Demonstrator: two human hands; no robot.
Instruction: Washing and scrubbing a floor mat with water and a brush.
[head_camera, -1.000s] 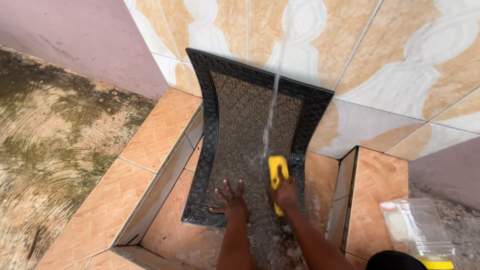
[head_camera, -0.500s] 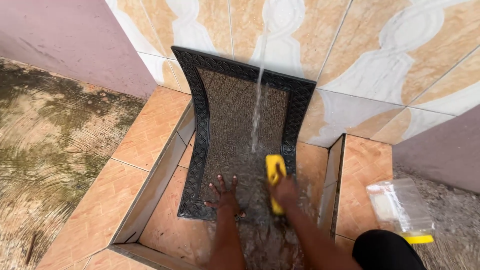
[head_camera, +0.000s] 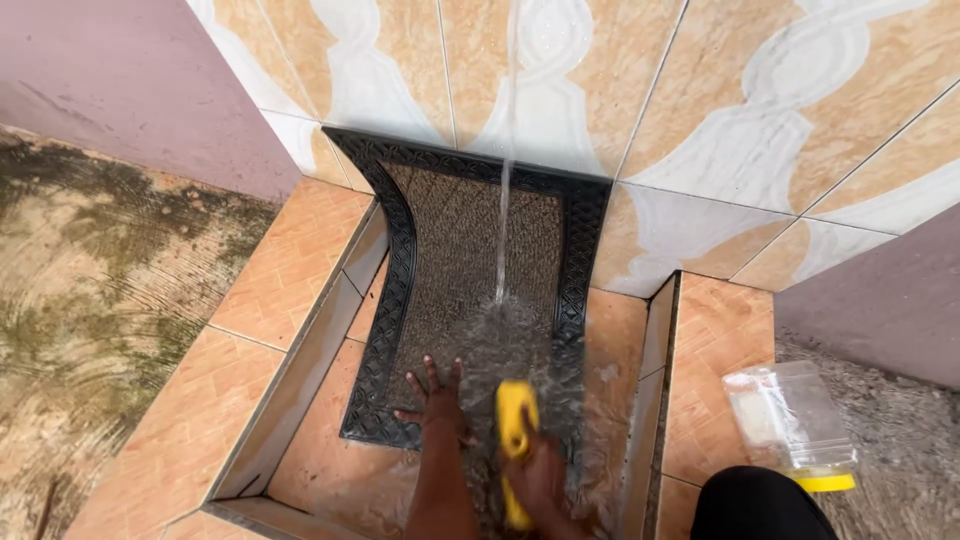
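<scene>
A: Right at the bottom edge, the right hand (head_camera: 540, 475) has its fingers wrapped round a yellow brush (head_camera: 514, 440). The brush lies lengthwise on the wet lower end of the mat (head_camera: 470, 260), bristles down as far as I can tell.

B: And the left hand (head_camera: 432, 400) sits just beside it, fingers spread and flat, palm pressed on the mat near its lower left corner. It grips nothing.

A: Both forearms come up from the bottom of the view, close together. There's a dark, rounded shape at the lower right corner; I can't tell what it is.

B: The mat lies in a sunken tiled basin (head_camera: 320, 470), orange floor tiles, a raised curb on either side. Its lower half rests on the basin floor.

A: And the upper half leans up against the wall (head_camera: 720, 110), so the mat bends where floor meets wall. Brown woven middle, black patterned rubber border.

B: Water (head_camera: 503, 220) drops in a thin stream from above and strikes the mat's middle, just beyond the brush. It splashes there and spreads down over the hands.

A: Out right, on the curb, a clear plastic container (head_camera: 790, 420) lies on its side, yellow lid toward us, well apart from the hands.

B: To the left, beyond the other curb, rough ground (head_camera: 100, 290), stained green and brown.

A: Farthest off, the wall tiles, tan with pale wavy shapes, and plain mauve wall at both ends.
</scene>
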